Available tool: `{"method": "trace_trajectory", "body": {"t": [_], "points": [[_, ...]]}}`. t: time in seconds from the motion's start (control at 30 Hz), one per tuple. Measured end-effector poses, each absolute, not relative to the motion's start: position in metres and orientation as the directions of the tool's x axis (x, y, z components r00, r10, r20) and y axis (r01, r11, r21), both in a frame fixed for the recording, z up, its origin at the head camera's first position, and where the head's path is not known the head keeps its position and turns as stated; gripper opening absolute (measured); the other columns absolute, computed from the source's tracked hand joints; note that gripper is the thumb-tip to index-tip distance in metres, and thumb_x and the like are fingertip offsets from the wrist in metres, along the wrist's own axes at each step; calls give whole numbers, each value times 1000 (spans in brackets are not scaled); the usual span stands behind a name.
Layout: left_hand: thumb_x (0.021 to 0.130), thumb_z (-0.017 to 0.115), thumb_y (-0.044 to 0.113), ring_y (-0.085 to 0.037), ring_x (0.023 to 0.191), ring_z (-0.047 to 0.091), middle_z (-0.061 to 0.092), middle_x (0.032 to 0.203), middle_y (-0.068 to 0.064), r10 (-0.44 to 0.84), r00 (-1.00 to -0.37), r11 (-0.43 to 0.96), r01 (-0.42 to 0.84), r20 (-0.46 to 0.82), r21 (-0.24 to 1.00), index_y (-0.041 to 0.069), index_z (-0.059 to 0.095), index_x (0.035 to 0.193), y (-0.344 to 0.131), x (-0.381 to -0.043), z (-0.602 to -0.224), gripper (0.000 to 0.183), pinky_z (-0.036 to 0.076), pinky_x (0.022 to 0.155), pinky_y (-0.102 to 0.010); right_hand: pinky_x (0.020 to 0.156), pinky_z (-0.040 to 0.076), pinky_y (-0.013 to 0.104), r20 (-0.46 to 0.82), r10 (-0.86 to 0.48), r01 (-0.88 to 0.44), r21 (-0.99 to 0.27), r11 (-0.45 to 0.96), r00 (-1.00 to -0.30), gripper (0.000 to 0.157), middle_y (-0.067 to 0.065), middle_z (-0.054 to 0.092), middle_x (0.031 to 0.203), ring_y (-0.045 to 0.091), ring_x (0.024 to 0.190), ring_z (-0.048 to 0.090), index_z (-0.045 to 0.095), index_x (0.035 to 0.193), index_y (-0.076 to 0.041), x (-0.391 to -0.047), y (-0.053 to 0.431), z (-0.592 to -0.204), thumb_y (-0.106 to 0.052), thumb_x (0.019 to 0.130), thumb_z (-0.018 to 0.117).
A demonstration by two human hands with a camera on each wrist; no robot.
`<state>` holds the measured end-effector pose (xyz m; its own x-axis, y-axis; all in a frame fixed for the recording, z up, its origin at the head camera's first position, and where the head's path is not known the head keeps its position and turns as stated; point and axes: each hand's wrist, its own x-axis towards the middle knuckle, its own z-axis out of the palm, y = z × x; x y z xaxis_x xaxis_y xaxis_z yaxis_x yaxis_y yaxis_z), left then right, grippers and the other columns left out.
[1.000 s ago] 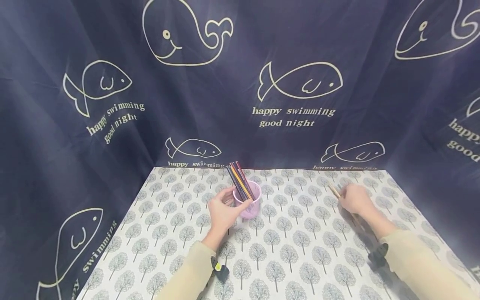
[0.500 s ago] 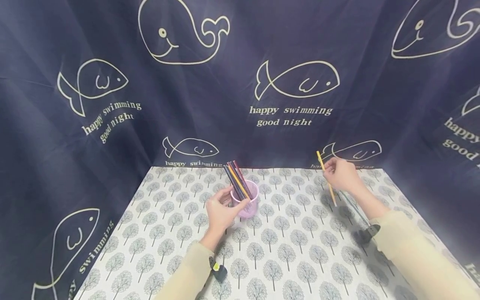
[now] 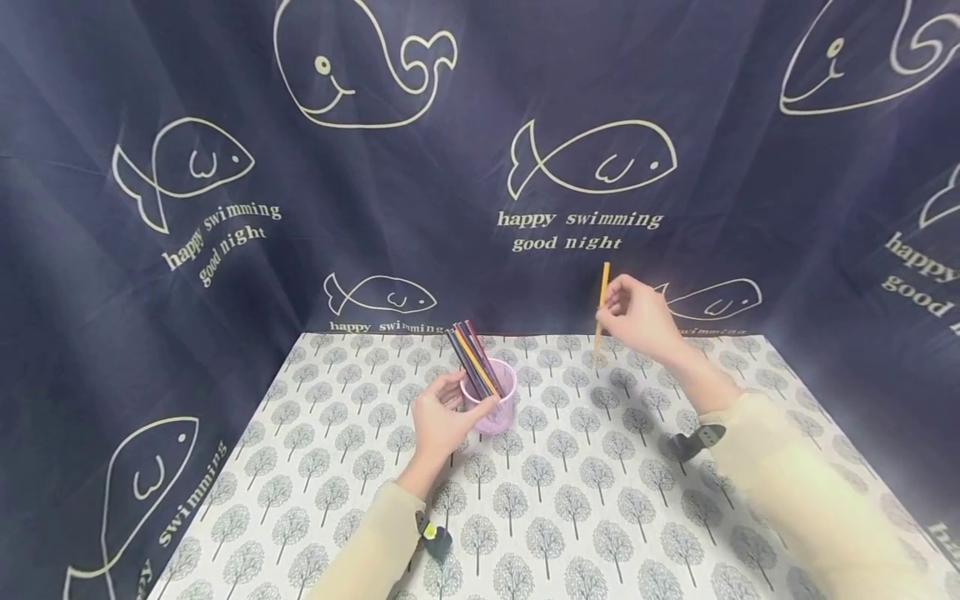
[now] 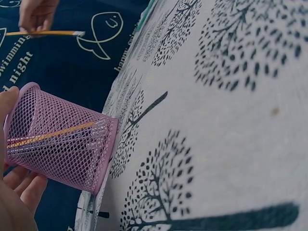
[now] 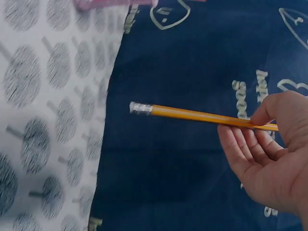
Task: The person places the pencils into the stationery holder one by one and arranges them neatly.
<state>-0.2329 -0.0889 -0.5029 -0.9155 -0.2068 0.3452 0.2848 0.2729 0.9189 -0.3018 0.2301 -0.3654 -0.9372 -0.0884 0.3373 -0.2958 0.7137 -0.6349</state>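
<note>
A pink mesh pencil cup (image 4: 62, 139) stands on the table with several pencils (image 3: 472, 354), dark, red and yellow, leaning out of it to the left. My left hand (image 3: 441, 417) holds the cup at its rim, thumb on the near side and fingers on the far side. To the right of the cup, my right hand (image 3: 637, 315) is raised above the table and pinches a yellow pencil (image 5: 197, 115) between thumb and fingers. That pencil is nearly upright, its white eraser end with a metal band pointing down.
The table wears a white cloth (image 3: 555, 517) printed with grey trees. Behind it and at both sides hangs a dark blue curtain (image 3: 465, 192) with whale and fish drawings. Both sleeves carry a small dark wrist device (image 3: 697, 442).
My right hand has lifted the yellow pencil off the right part of the table and moved left and up, turning it upright. The left hand and cup have stayed in place.
</note>
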Motion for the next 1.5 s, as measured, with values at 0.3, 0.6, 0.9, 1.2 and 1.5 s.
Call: {"method": "trace_trajectory", "body": {"t": [0.3, 0.6, 0.9, 1.2, 1.5], "points": [[69, 102, 24, -37, 100, 81, 79, 115, -24, -188, -899, 263, 342, 396, 902, -2, 73, 117, -91, -235, -499, 62, 71, 86, -35, 84, 70, 28, 343, -148, -373, -870, 324, -928, 16, 26, 70, 105, 1, 81, 72, 57, 111, 10, -309, 191, -361, 6, 97, 62], [68, 103, 26, -36, 100, 81, 80, 115, -21, -181, -903, 284, 332, 390, 900, 1, 74, 116, -92, -235, -499, 62, 70, 85, -31, 85, 70, 28, 353, -189, -386, -905, 181, -916, 18, 33, 66, 108, 9, 85, 73, 56, 112, 12, -309, 155, -370, 12, 95, 60], [69, 102, 25, -35, 103, 80, 79, 116, -21, -171, -897, 273, 355, 409, 894, 0, 73, 117, -90, -237, -497, 62, 70, 89, -36, 86, 70, 27, 372, -313, -467, -819, 333, -874, 16, 23, 76, 102, 29, 94, 77, 59, 105, 0, -308, 130, -384, 6, 93, 67], [70, 102, 26, -39, 103, 80, 79, 114, -24, -168, -887, 279, 377, 431, 884, -2, 72, 116, -88, -234, -498, 62, 70, 88, -39, 76, 69, 24, 362, -463, -570, -676, 467, -809, 16, 5, 74, 93, 17, 88, 74, 61, 98, -10, -308, 118, -400, -1, 90, 72], [69, 102, 24, -37, 103, 80, 79, 114, -23, -179, -884, 290, 372, 432, 882, -1, 72, 116, -89, -233, -502, 60, 70, 88, -38, 73, 66, 18, 324, -551, -621, -581, 525, -769, 15, 4, 75, 92, 14, 86, 73, 62, 103, -10, -308, 105, -414, -5, 93, 72]]}}
